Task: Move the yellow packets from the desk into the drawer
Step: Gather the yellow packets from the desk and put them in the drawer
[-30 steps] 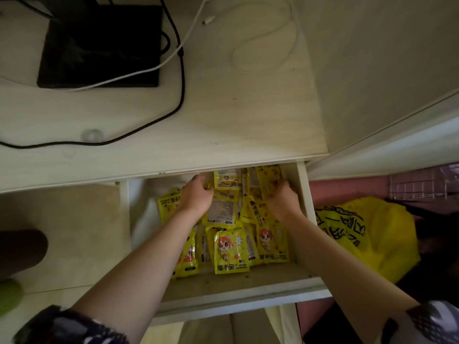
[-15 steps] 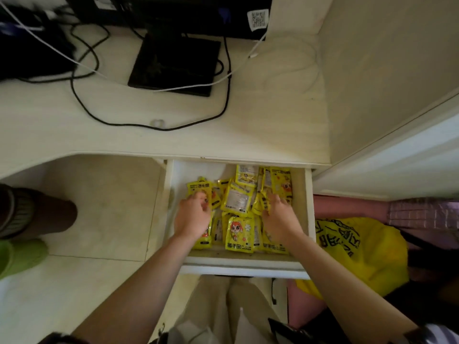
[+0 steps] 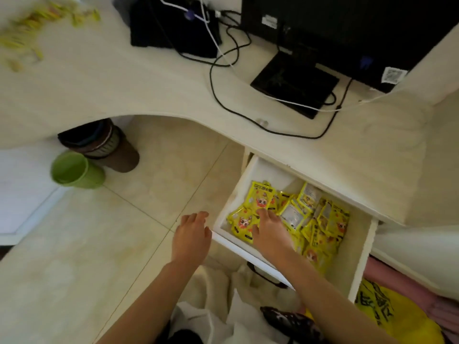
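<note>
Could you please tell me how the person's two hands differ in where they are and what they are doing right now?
The right hand reaches into the open drawer, while the left hand hangs outside it, over the floor beside the drawer's corner. The right hand lies on the yellow packets; the left hand touches no packet. Both hands are palm down with fingers relaxed, and neither grips anything.

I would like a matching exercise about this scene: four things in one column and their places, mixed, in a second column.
Things:
1. left hand
2. right hand
3. green cup
4. blurred yellow packets

Places:
A. on the floor under the desk
B. on the far left of the desk top
C. above the floor, just outside the drawer's left corner
D. inside the drawer, on the packets

Pairs: 1-C, 2-D, 3-A, 4-B
</note>
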Motion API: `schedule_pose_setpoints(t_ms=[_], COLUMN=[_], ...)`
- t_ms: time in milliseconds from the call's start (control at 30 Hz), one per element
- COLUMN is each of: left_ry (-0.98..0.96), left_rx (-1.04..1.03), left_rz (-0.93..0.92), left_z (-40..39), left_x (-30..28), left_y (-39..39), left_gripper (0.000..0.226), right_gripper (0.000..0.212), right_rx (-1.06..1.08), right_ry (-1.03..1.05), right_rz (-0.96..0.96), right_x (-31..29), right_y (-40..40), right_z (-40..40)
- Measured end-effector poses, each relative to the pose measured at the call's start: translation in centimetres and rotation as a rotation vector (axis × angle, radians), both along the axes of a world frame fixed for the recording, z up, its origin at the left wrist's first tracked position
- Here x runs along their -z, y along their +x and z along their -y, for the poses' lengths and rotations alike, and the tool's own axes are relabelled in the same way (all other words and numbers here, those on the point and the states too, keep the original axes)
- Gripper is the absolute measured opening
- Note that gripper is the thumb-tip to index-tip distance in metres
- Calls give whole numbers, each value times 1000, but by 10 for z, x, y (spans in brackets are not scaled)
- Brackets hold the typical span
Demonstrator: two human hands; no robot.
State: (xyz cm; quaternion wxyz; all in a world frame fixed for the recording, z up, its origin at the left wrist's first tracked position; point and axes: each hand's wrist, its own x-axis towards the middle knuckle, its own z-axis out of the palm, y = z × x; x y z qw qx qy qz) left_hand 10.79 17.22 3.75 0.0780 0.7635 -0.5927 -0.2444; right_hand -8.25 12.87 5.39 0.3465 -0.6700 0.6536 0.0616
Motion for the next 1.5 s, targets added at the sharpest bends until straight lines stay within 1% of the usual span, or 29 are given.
schedule_pose_setpoints(t_ms=[167,267,367,467,567,667,800,1067,1200,1300,1400,1500], left_ry=[-38,-38,-39,-60,-77,-86,-109,-135,-140,-143,-149,-171], left_rx=[-166,-240,-281,-323,-352,-390,-441,-523,-559,-582,-612,-615], left_rz=[-3,-4,7,22,34,39,38,40,67,64,53,57], left_z=[-21,-31,-40,-44,-44,-42,-32,24,69,104,137,169], left_x=[-9,-12,-12,-14,-17,-20,-24,-27,-28,-32,-35,-39], left_y=[58,101,153,209,258,299,339,403,435,459,482,502], left_gripper=[35,34,34,33,32,32,32,30,29,29,28,27], right_gripper=[38,32,35,32,32,38,39,38,37,38,35,37], right_rx=[-181,-237,-246,-210,-221,-248,-303,-377,-415,-444,-492,-536], right_ry=[-57,-71,-93,-88,-97,-115,-167,-205,-212,-205,-216,-216], right_rz=[-18,-26,5,11,31,30,57,70,89,89,106,106], right_x=[-6,-10,-13,-17,-19,-25,-32,-34,-30,-31,-34,-36], right_y=[73,122,173,224,270,311,355,428,465,493,517,540], right_z=[6,10,15,23,30,36,51,110,156,193,229,266])
